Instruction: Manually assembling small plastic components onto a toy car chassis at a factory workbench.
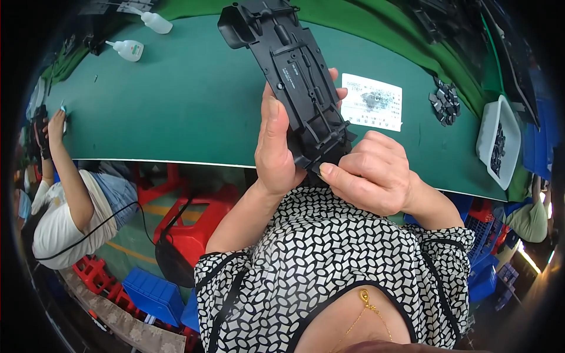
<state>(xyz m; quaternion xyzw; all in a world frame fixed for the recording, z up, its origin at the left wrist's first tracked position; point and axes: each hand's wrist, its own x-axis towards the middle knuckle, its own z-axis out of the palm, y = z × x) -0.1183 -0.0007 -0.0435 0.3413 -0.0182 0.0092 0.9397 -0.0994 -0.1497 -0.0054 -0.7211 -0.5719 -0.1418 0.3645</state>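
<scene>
Now a long black plastic panel [297,76], seemingly light and stiff with thin fragile ribs, is held above the counter's [194,100] near edge, gripped along its side by the left hand [276,147] and pinched at its lower end by the right hand [371,173].

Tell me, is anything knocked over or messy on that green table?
Yes. One small white squeeze bottle lies tipped on its side at the far left of the green table; nothing looks spilled. The left hand and right hand hold the long black plastic part firmly.
</scene>
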